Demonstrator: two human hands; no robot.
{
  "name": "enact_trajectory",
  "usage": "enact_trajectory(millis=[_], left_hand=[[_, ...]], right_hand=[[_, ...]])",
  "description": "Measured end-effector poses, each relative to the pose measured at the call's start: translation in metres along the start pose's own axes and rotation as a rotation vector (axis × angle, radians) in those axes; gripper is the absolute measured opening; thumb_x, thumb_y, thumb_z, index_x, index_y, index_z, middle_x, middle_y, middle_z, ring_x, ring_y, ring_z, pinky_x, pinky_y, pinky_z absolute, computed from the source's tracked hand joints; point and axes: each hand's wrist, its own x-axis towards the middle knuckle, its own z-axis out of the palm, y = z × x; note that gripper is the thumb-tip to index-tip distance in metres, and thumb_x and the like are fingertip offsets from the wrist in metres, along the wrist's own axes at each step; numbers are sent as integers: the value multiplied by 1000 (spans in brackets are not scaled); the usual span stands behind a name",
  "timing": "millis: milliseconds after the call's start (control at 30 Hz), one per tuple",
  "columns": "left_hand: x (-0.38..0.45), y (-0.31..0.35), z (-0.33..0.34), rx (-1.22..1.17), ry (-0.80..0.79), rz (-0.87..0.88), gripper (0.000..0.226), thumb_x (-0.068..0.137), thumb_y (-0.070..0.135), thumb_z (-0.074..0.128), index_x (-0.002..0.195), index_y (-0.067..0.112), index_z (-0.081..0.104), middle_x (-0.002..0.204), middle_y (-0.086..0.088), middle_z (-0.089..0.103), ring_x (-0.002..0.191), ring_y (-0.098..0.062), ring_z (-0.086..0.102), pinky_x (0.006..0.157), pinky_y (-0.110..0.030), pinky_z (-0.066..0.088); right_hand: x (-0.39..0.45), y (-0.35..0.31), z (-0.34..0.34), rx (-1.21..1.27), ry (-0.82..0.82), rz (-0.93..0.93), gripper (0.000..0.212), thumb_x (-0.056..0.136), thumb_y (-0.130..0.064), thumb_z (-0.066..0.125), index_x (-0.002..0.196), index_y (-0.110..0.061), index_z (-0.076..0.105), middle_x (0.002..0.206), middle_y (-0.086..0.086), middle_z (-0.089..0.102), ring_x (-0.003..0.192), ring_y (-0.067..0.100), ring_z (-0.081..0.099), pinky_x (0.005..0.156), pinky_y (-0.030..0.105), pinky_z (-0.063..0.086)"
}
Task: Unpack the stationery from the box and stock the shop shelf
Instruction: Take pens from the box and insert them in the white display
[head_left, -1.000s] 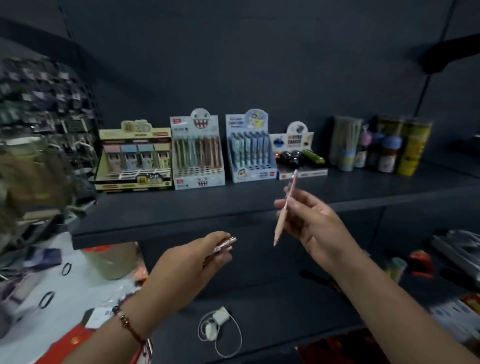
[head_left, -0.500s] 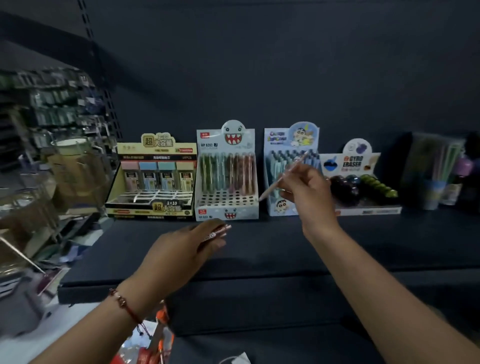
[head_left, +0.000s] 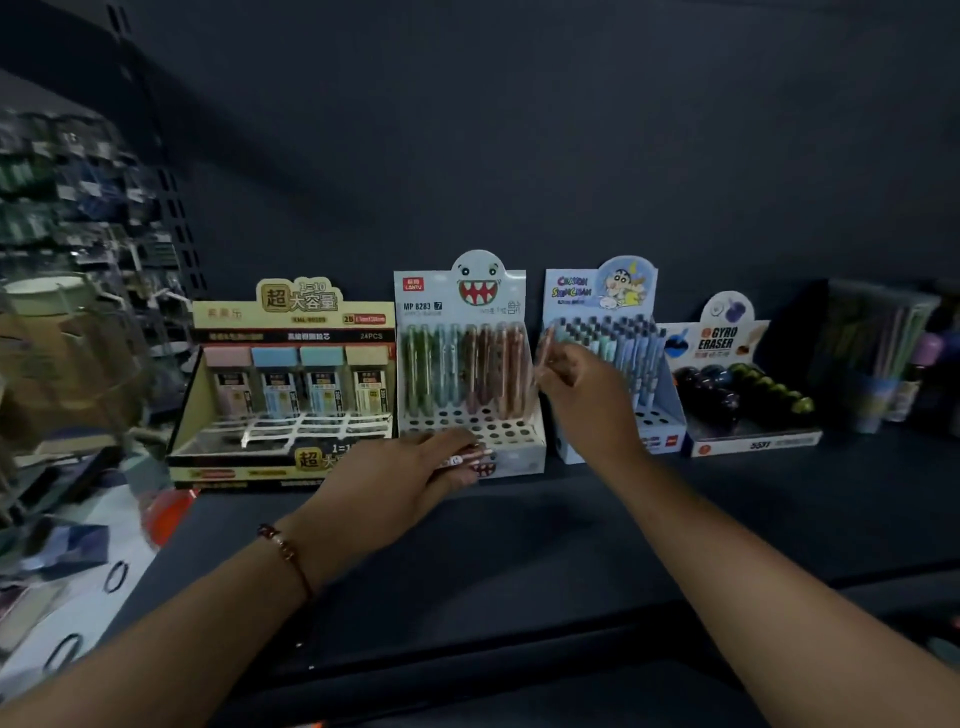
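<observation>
Right hand (head_left: 582, 400) pinches a pink pencil (head_left: 545, 349) near its lower part, just right of frame centre; the shaft stands near upright, top leaning slightly left, blurred. Left hand (head_left: 410, 467) curls round a small bundle of pink pencils (head_left: 470, 458), tips poking out to the right, low centre, in front of the monster-face display box (head_left: 467, 374).

Key relation: the held pencil sits at the right edge of the monster-face display box, beside its brown and pink pencils. The empty holes (head_left: 483, 423) lie below and left of the grip, so the pencil probably needs to shift left and go down along its own long axis. Right hand is the nearer one for that row; left hand sits lower, touching or nearly touching the box front, can't tell which.

The cartoon pen box (head_left: 602, 291) stands just right of the grip, on the dark shelf (head_left: 519, 545).

Versus half a second ago: the right hand is further left, off the cartoon pen box toward the monster box; the pencil has swung from a steep slant to near vertical. The left hand is up and forward, now reaching the box front. Camera is closer in.
</observation>
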Motion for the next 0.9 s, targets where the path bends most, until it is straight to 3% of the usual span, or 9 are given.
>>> enact_trajectory(millis=[200, 300, 367, 500, 667, 767, 833, 900], left_hand=[[-8, -6, 4, -131, 69, 31, 53, 95, 63, 26, 142, 40, 36, 120, 6, 64, 92, -19, 65, 68, -29, 45], [-9, -6, 2, -210, 81, 34, 50, 96, 60, 30, 140, 39, 38, 116, 6, 65, 89, -16, 64, 68, -29, 47], [-10, -9, 1, -268, 94, 34, 49, 96, 60, 31, 139, 37, 40, 113, 7, 67, 86, -16, 65, 70, -30, 50], [-10, -12, 2, -336, 100, 25, 47, 97, 59, 33, 138, 38, 40, 109, 7, 67, 82, -15, 64, 68, -30, 50], [-9, -14, 2, -409, 119, -9, 51, 93, 64, 28, 137, 41, 39, 106, 8, 68, 83, -13, 64, 71, -31, 53], [-8, -12, -2, -478, 120, -41, 59, 87, 68, 22, 134, 40, 42, 90, 11, 65, 73, -7, 59, 64, -29, 50], [-7, -9, -3, -537, 124, -58, 55, 89, 66, 26, 134, 39, 43, 75, 11, 59, 62, -4, 55, 53, -23, 40], [-7, -6, -3, -637, 141, -75, 42, 96, 56, 34, 132, 37, 45, 65, 7, 55, 55, -5, 53, 46, -19, 31]], right_hand=[[6, -11, 11, -117, -12, -1, 29, 99, -21, 58, 126, -11, 62, 116, 4, 69, 103, 18, 63, 82, 20, 42], [5, -14, 14, -143, 9, 11, 23, 98, -22, 59, 117, -12, 64, 103, 1, 69, 91, 15, 63, 85, 31, 50], [5, -17, 13, -157, 9, 29, 21, 98, -21, 58, 115, -10, 64, 95, -3, 63, 85, 12, 58, 84, 30, 49], [4, -11, 16, -223, -61, 48, 23, 97, -22, 59, 118, -11, 64, 101, 0, 67, 92, 16, 62, 83, 26, 45], [10, 3, 31, -367, -31, 39, 13, 96, -21, 59, 100, -11, 68, 96, 5, 58, 73, 11, 57, 68, 24, 41], [13, 9, 36, -376, -24, 81, 14, 96, -23, 59, 93, -12, 68, 92, 8, 58, 67, 11, 54, 68, 26, 40], [8, 2, 36, -362, -23, 113, 15, 95, -24, 58, 101, -14, 68, 96, 4, 56, 68, 7, 51, 70, 25, 39], [-13, -16, 33, -289, 0, 149, 29, 95, -31, 60, 120, -18, 61, 106, -2, 49, 81, 7, 52, 73, 25, 39]])
